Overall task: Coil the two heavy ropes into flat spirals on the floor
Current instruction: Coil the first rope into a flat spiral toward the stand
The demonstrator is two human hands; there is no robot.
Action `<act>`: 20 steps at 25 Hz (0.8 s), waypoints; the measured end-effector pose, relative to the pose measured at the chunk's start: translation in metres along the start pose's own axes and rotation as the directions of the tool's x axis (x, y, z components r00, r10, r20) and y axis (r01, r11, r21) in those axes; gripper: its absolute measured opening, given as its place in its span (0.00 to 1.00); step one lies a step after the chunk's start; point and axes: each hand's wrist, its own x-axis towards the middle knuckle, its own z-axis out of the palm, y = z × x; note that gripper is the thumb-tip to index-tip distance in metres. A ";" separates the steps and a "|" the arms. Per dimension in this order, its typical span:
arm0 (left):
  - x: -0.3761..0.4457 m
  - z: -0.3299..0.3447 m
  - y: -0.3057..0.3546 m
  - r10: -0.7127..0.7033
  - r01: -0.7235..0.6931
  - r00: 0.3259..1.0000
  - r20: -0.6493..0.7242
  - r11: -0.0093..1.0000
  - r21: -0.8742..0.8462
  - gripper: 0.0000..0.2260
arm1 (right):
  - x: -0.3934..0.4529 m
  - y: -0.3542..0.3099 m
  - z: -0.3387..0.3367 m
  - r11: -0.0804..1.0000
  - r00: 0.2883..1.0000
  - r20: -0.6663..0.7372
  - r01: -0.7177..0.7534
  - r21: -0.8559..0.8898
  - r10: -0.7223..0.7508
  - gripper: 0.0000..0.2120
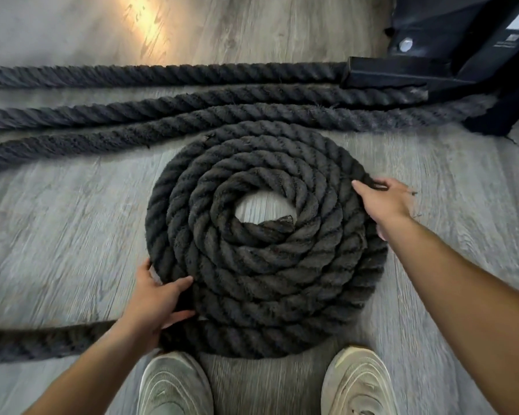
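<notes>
Currently coiling step, judged part-done: rope coil (267,265) flat on floor (57,220), ahead of shoes (174,384). L hand (156,301) grips outer turn; R hand (384,202) clasps right rim. Next: wind loose tail (42,339) round, tight.

bare forearms (468,283), pale grey sneakers (174,384)

Coiled rope (267,259) lies before the shoes (174,384) (straight runs (162,97) behind it).

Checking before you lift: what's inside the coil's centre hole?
Bare wood floor and the rope's cut end, lying at the near rim. What lies under the coil itself is covered.
</notes>
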 end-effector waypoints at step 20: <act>0.002 0.011 0.015 0.139 -0.134 0.987 -0.077 0.989 0.068 0.20 | 0.006 0.017 -0.022 0.975 0.997 0.044 0.076 -0.207 -0.069 0.19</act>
